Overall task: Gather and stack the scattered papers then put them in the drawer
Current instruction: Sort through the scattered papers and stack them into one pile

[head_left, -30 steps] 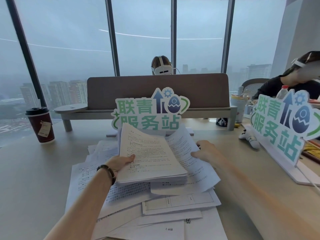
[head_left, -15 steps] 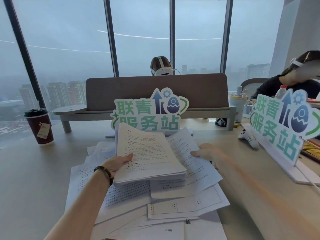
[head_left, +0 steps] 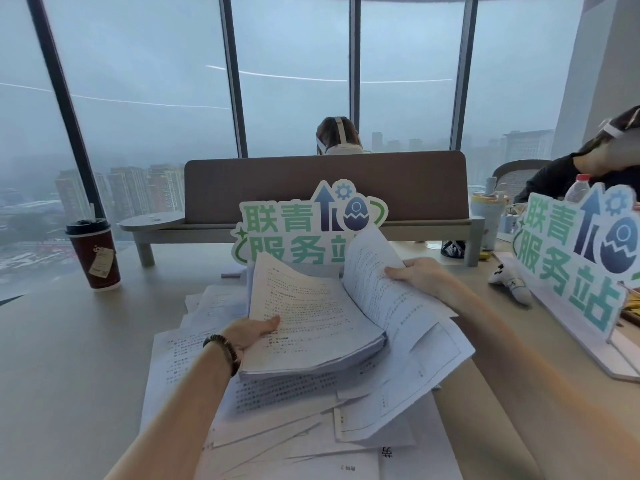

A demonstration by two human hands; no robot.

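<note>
A thick stack of printed papers [head_left: 311, 327] is held tilted above the desk by my left hand [head_left: 252, 334], which grips its left edge with the thumb on top. My right hand [head_left: 420, 275] grips another printed sheet [head_left: 377, 282] by its right edge and lifts it up beside the stack. Many loose printed sheets [head_left: 277, 403] lie scattered and overlapping on the desk [head_left: 69, 358] beneath both hands. No drawer is in view.
A dark red coffee cup [head_left: 94, 254] stands at the left. A green sign [head_left: 308, 230] stands behind the papers, a second sign [head_left: 581, 251] at the right. A brown divider [head_left: 325, 185], a light tumbler [head_left: 486, 220] and two seated persons are beyond.
My right hand has taken hold of a sheet at the right of the stack and raised it off the pile, curling it upward. My left hand keeps holding the stack.
</note>
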